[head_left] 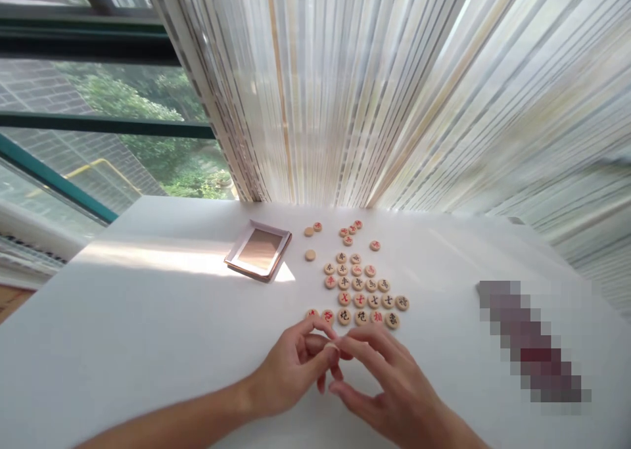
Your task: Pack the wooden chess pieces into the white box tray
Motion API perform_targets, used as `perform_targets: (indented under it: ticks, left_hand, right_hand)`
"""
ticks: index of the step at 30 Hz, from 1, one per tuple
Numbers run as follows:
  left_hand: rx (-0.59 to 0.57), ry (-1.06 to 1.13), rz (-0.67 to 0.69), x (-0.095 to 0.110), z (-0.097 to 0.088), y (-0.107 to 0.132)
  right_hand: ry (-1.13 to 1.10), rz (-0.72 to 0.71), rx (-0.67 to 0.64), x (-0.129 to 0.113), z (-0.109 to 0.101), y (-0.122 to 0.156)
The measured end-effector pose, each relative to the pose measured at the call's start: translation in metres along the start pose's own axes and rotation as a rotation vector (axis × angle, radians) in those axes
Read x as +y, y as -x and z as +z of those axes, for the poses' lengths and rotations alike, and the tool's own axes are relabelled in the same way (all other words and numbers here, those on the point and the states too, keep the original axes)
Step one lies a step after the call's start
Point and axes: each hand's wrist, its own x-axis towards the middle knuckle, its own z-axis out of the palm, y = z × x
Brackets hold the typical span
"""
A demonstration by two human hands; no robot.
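Note:
Both of my hands meet low in the middle over the white table. My left hand is curled, thumb and forefinger pinched; what lies inside them is hidden. My right hand has its fingers stretched out loosely, and its fingertips touch the left thumb. Just beyond the hands lie rows of round wooden chess pieces with red or black characters. The nearest row is a finger's length from my fingertips. A few more pieces are scattered farther back.
A shallow open box with a pale rim lies left of the pieces, partly in sunlight. A blurred-out patch covers something on the table's right. A striped curtain hangs behind, and a window is at the left.

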Motion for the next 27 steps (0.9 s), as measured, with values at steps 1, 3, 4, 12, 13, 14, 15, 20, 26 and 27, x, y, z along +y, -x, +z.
perform_targets:
  ticks: [1,3,4,12,13,14,15,20,26,27]
  left_hand:
    - [-0.01,0.012,0.003,0.001,0.0,0.001]
    - [-0.03,0.037,-0.01,0.002,-0.001,0.004]
    - [-0.037,0.049,-0.018,0.001,-0.001,0.005]
    - [-0.083,-0.179,0.007,-0.002,-0.002,0.013]
    - [-0.069,-0.221,0.018,-0.001,-0.003,0.013]
    - [-0.054,-0.26,0.026,-0.001,-0.003,0.014]
    - [-0.04,-0.293,0.035,-0.001,-0.004,0.014]
    - [0.011,-0.375,0.117,-0.004,-0.004,0.014]
    - [0.045,-0.407,0.19,-0.005,-0.005,0.014]
    - [0.037,-0.428,0.199,-0.005,-0.005,0.015]
  right_hand:
    - [0.002,0.015,0.008,-0.001,0.007,0.002]
    - [0.003,0.046,0.036,0.0,0.018,0.005]
    - [0.0,0.052,0.054,0.001,0.022,0.006]
    - [-0.145,0.037,0.052,0.009,0.031,0.017]
    - [-0.166,0.045,0.036,0.01,0.03,0.019]
    - [-0.188,0.054,0.015,0.012,0.03,0.021]
    - [-0.211,0.063,-0.007,0.014,0.029,0.023]
    - [-0.305,0.081,-0.075,0.013,0.028,0.03]
    - [-0.318,0.149,0.013,0.008,0.027,0.023]
    - [-0.322,0.164,0.016,0.008,0.027,0.022]
